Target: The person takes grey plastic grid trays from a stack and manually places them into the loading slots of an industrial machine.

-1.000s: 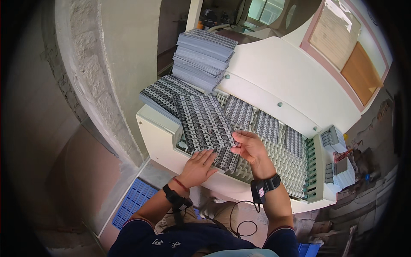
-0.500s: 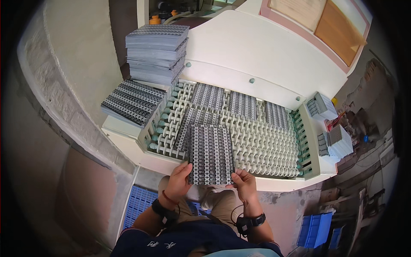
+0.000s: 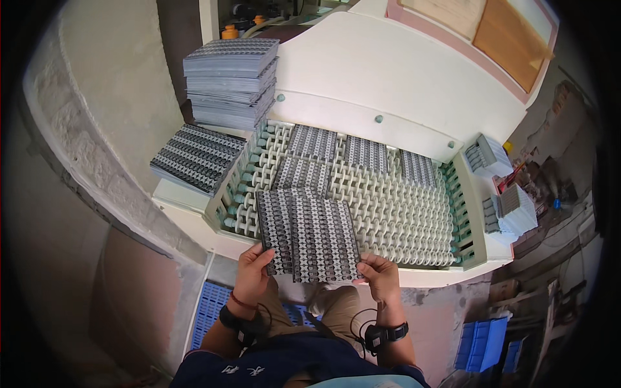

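Two flat circuit board panels with black-and-white patterned rows are fanned apart in front of me, over the near edge of the roller conveyor (image 3: pixel 401 220). My left hand (image 3: pixel 252 268) pinches the lower left edge of the left panel (image 3: pixel 275 223). On the other side, my right hand (image 3: pixel 380 275) grips the lower right corner of the right panel (image 3: pixel 325 239), which overlaps the left one. Just beyond them, another panel (image 3: pixel 303 173) lies on the rollers, its near edge partly covered. Three more rest in a row farther back, including the middle one (image 3: pixel 367 154).
A tall stack of panels (image 3: pixel 229 84) and a lower stack (image 3: pixel 197 155) stand left of the rollers. The white machine hood (image 3: pixel 388 71) rises behind. Small white blocks (image 3: pixel 517 210) sit on the right ledge. A blue bin (image 3: pixel 480 344) stands at lower right.
The panels in my hands have been spread from nearly one pile into two overlapping pieces. My left hand has moved left and my right hand slightly right.
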Tool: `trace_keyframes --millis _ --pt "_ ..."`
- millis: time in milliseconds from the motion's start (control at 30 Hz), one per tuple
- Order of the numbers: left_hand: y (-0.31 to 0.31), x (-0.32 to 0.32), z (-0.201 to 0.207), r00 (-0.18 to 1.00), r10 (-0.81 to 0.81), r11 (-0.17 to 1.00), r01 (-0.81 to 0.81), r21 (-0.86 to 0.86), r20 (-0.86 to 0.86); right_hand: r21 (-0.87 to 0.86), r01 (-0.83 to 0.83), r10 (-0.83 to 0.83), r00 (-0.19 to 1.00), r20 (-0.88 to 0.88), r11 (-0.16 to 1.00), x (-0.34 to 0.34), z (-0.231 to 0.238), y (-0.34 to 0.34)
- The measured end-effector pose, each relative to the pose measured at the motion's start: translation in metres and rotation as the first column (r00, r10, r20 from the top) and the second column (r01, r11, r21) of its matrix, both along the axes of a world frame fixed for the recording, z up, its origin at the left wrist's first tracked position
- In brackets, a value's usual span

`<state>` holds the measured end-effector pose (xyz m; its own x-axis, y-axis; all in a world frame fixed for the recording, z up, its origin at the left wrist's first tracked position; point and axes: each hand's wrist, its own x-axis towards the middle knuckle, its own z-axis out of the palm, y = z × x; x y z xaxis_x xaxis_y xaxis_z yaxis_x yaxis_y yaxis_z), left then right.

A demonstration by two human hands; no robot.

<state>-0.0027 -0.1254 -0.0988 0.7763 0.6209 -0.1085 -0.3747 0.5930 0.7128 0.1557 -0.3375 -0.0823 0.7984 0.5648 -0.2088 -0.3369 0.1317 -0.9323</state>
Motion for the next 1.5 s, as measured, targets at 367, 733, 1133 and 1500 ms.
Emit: trace_keyframes --millis 367,733,1133,1500 --pt "0.011 -0.044 -0.001 0.996 0.062 0.995 -0.057 0.077 -0.067 -0.356 0.422 -0.081 0.732 0.676 0.834 0.107 -0.010 -0.016" --pt "0.004 -0.041 -0.003 0.994 -0.031 0.993 0.043 0.112 -0.102 -0.530 0.501 0.476 0.244 0.845 0.684 0.078 -0.011 -0.002" --pt "-0.005 -0.034 -0.003 0.992 -0.043 0.991 0.057 0.124 -0.115 -0.544 0.278 0.416 0.407 0.813 0.791 0.050 0.031 -0.009" --pt "-0.021 0.003 0.011 0.995 -0.082 0.985 0.091 0.146 -0.064 -0.077 -0.203 0.194 0.976 -0.103 0.976 0.011 -0.007 -0.021"
